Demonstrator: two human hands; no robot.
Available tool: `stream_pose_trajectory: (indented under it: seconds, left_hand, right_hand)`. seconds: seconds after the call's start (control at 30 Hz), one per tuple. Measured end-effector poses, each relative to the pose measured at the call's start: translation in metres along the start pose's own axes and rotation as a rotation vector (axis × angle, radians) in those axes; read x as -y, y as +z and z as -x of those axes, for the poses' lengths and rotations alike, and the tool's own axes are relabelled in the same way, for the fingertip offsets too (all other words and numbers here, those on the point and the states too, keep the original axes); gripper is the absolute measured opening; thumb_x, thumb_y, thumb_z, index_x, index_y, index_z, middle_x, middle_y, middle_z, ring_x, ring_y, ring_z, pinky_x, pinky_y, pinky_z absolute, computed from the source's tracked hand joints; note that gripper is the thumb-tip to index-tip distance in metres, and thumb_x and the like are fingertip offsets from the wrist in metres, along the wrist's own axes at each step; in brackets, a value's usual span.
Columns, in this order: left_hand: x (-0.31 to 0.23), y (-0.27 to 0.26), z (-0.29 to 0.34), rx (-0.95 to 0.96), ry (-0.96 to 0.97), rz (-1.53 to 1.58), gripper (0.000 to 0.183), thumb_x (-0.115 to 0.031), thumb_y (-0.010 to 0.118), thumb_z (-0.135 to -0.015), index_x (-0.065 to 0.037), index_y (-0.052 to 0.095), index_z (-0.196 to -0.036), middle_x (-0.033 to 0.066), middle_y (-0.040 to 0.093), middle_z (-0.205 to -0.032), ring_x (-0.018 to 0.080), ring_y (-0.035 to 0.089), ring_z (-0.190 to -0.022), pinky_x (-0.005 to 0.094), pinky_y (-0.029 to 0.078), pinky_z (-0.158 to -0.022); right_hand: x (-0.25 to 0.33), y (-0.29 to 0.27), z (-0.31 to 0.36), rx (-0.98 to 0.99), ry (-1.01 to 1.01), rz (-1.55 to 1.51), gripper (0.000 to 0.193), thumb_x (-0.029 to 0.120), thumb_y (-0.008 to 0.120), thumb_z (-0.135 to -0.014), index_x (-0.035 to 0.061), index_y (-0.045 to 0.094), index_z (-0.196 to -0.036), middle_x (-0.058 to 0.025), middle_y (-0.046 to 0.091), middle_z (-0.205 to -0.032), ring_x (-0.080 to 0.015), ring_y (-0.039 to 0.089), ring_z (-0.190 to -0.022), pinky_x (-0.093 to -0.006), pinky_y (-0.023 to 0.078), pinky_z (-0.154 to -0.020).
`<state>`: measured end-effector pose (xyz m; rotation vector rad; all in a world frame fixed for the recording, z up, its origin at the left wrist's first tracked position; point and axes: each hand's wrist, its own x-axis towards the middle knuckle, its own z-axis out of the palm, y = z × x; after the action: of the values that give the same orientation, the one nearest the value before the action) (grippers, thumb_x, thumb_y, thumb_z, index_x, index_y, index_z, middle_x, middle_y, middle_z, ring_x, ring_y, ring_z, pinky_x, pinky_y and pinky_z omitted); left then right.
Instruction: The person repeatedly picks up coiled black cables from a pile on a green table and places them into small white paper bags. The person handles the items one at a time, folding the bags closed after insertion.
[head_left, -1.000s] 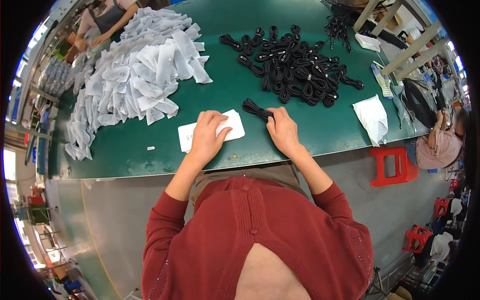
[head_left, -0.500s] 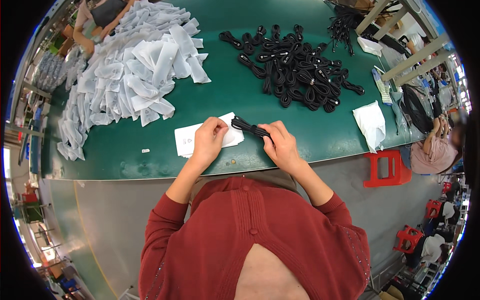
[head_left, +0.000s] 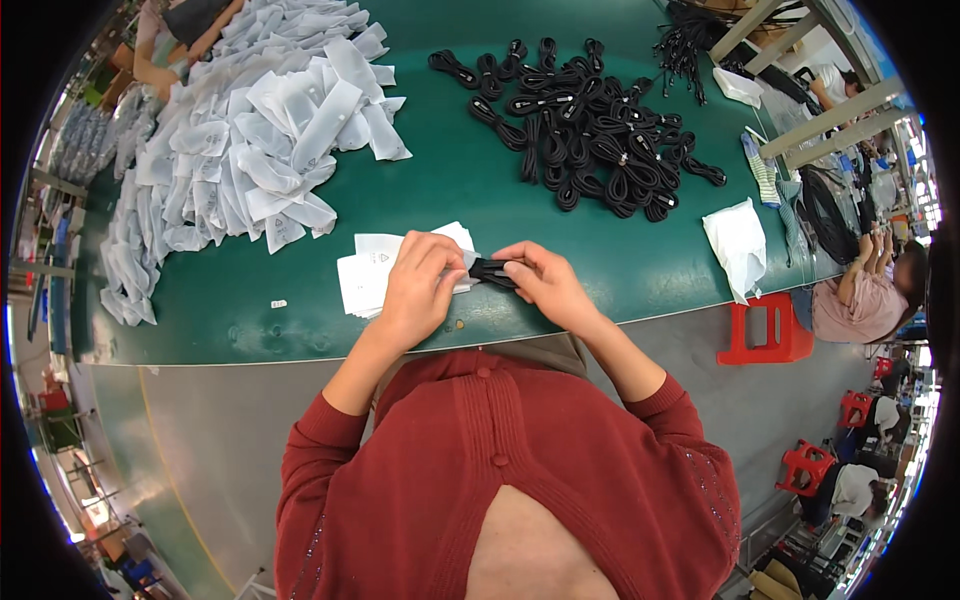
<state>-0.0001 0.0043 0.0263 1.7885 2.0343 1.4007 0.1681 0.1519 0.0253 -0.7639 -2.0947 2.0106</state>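
1. Cable, in the head view, is a coiled black bundle between both hands, close to the tabletop's near edge, its left end by the end of a white bag.
2. Right hand pinches the bundle's right part between thumb and fingers.
3. Left hand has thumb and forefinger together on the bag's right end, above a stack of flat bags.
4. I'd judge the bundle light, springy and not fragile; its tied middle looks the surest hold. The bag looks thin and slippery, best taken by its rim.
5. Toward the far edge sit a pile of cables and, leftward, plump bags.
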Motion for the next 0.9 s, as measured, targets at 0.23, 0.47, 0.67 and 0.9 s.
stream_pose_trajectory:
  seconds: [0.23,0.47,0.67,0.9]
  left_hand:
    - [-0.001,-0.012,-0.016,-0.09,-0.158,0.242,0.009,-0.002,0.067,-0.084,-0.002,0.059,-0.088,0.0052,0.061,-0.099,0.0204,0.056,-0.089,0.0304,0.045,-0.076]
    - [0.037,-0.085,-0.067,-0.542,-0.287,0.59,0.017,-0.015,0.062,-0.097,-0.002,0.064,-0.107,0.0002,0.059,-0.096,0.0073,0.048,-0.074,0.0214,0.04,-0.068]
    - [0.017,-0.062,-0.044,-0.322,-0.159,0.049,0.017,-0.005,0.069,-0.087,-0.005,0.065,-0.103,0.0024,0.062,-0.098,0.0136,0.057,-0.084,0.0276,0.048,-0.073]
    - [0.016,0.009,0.003,0.046,-0.036,-0.185,0.018,-0.004,0.076,-0.078,-0.003,0.065,-0.092,0.0094,0.061,-0.09,0.024,0.06,-0.08,0.0334,0.049,-0.068]
  right_hand:
    - [0.019,0.015,-0.007,-0.107,-0.721,0.291,0.036,-0.001,0.068,-0.086,0.0047,0.065,-0.121,-0.0125,0.053,-0.115,-0.0201,0.062,-0.087,-0.0301,0.053,-0.074]
    - [0.038,-0.043,-0.077,-0.809,-0.629,1.006,0.033,0.015,0.072,-0.085,0.0086,0.066,-0.117,-0.015,0.057,-0.1,-0.0318,0.061,-0.09,-0.0391,0.053,-0.068]
    - [0.016,-0.079,-0.103,-0.624,-0.387,1.0,0.02,0.019,0.073,-0.082,0.0083,0.064,-0.097,-0.0168,0.058,-0.092,-0.0372,0.062,-0.088,-0.0472,0.053,-0.069]
    - [0.004,-0.066,-0.055,-0.632,-0.484,0.392,0.01,0.002,0.066,-0.082,0.0032,0.06,-0.09,-0.0078,0.053,-0.089,-0.0176,0.052,-0.072,-0.031,0.044,-0.062]
